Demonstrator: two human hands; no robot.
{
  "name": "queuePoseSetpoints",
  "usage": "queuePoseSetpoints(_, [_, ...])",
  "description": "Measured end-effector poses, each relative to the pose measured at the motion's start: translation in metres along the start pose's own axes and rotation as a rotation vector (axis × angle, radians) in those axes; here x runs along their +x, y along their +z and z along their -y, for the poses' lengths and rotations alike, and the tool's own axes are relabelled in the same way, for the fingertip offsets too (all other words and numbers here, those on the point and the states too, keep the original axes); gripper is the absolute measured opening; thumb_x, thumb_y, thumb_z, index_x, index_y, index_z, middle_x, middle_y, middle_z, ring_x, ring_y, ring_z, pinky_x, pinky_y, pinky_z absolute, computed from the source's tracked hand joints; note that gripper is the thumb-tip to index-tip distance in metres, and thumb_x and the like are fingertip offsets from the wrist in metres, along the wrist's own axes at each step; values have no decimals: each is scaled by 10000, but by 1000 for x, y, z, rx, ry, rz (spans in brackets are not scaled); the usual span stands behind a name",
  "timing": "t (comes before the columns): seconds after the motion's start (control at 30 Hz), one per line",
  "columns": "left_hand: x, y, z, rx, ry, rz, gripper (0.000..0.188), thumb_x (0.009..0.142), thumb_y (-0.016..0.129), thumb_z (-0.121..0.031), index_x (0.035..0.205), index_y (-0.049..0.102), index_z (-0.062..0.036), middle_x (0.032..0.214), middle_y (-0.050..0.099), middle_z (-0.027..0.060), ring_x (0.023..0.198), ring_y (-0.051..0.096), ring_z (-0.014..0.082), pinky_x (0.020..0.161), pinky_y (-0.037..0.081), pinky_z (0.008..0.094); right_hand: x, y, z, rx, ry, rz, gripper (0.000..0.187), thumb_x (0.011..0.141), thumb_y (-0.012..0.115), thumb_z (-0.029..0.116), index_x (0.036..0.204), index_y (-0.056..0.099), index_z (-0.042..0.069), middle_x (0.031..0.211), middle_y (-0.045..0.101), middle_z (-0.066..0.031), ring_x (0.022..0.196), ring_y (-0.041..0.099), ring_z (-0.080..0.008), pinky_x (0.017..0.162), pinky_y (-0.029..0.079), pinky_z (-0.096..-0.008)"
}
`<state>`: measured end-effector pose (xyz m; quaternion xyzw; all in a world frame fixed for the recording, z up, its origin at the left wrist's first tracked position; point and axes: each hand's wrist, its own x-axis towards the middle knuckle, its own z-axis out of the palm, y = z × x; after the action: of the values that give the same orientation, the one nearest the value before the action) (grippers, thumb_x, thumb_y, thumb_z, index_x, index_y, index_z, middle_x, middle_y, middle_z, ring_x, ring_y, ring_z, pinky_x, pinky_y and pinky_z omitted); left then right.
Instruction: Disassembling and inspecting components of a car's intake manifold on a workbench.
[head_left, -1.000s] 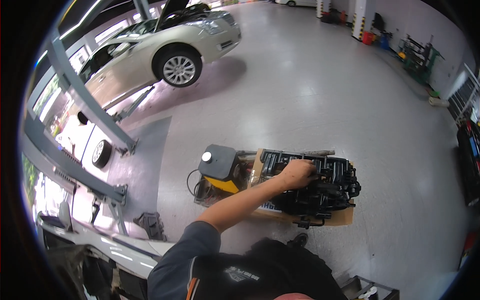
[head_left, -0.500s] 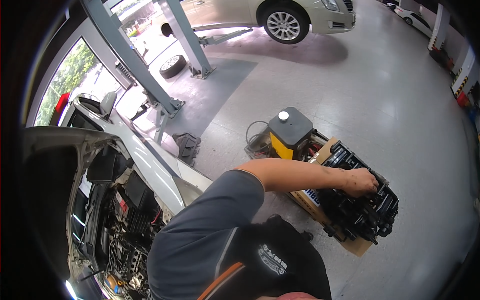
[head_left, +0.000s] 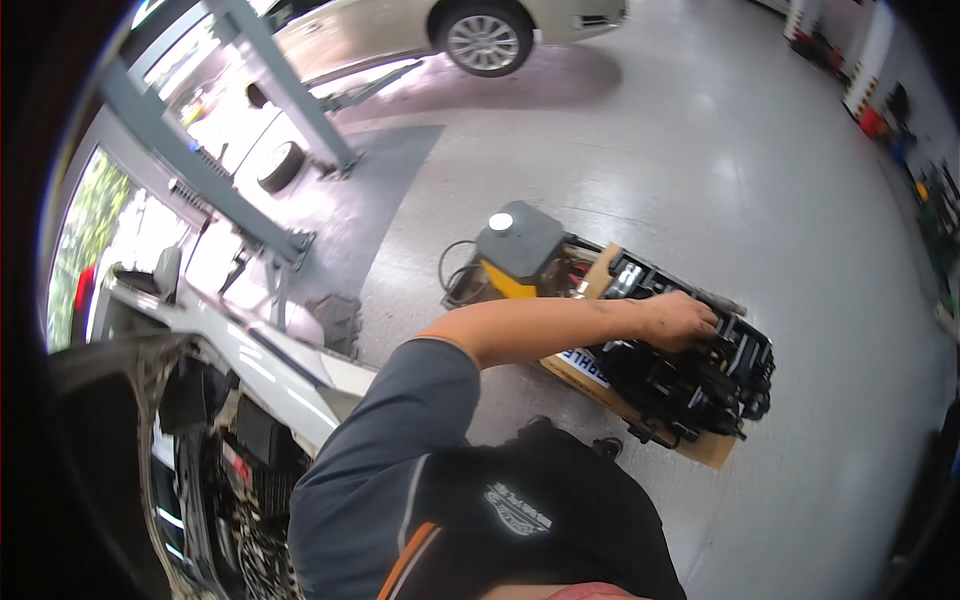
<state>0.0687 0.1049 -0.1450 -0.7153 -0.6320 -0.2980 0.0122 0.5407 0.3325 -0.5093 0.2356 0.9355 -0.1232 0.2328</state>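
Note:
My left arm reaches across to the right, and my left hand (head_left: 682,320) is on top of a bulky black engine part (head_left: 655,385). Its fingers curl down over the part's upper side, their tips hidden among the dark pieces. The black part has ribs and small fittings and lies over a cardboard box (head_left: 575,378) with a flattened flap sticking out at its near right end. Beside the box, at its far left, stands a grey-topped yellow container (head_left: 522,243) with a white cap. My right hand is out of view.
At left, a white car (head_left: 250,350) stands with its hood raised and engine bay (head_left: 245,470) exposed. Grey lift posts (head_left: 200,150) rise behind it. A beige car (head_left: 380,35) is at the back, and a loose wheel (head_left: 281,166) is near a post.
The view has turned, so the cars, lift posts and box appear further left. My left hand stays on the black engine part, its fingers still curled.

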Motion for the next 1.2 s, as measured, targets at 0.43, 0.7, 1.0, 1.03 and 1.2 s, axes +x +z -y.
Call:
queuePoseSetpoints(0.43, [-12, -37, -12, -169, -444, -78, 204, 895, 635, -113, 1069, 705, -34, 995, 677, 172, 938, 661, 343, 840, 518, 392, -208, 13, 154, 1369, 1194, -139, 281, 826, 698, 291, 827, 556, 48, 571, 485, -32, 433, 467, -183, 396, 384, -362])
queuePoseSetpoints(0.7, [-6, -28, -26, -187, -355, -51, 235, 864, 679, -106, 1079, 703, -15, 998, 678, 142, 956, 678, 300, 845, 516, 367, -275, 64, 200, 1634, 1311, -159, 227, 833, 725, 255, 825, 557, 103, 576, 457, 0, 426, 427, -138, 387, 360, -321])
queuePoseSetpoints(1.0, [-1, -3, -40, -95, -471, -204, 243, 776, 789, -219, 871, 721, -7, 871, 689, 157, 858, 657, 340, 789, 513, 411, -342, 50, 268, 1667, 1288, -340, 271, 848, 735, 285, 844, 555, 82, 576, 453, 7, 438, 434, -130, 392, 364, -304])
queuePoseSetpoints(1.03, [-3, 1, -39, -114, -505, -260, 247, 767, 799, -231, 812, 719, -2, 832, 688, 163, 839, 651, 346, 786, 508, 418, -358, 62, 273, 1655, 1302, -345, 271, 848, 735, 285, 844, 555, 82, 576, 453, 7, 438, 434, -130, 392, 364, -304])
queuePoseSetpoints(1.2, [2, 23, -29, -16, -511, -397, 309, 771, 819, -307, 831, 735, -15, 809, 711, 163, 729, 671, 291, 699, 512, 404, -422, 83, 325, 1578, 1458, -332, 261, 846, 713, 268, 930, 636, 33, 660, 551, -55, 563, 544, -184, 510, 429, -372])
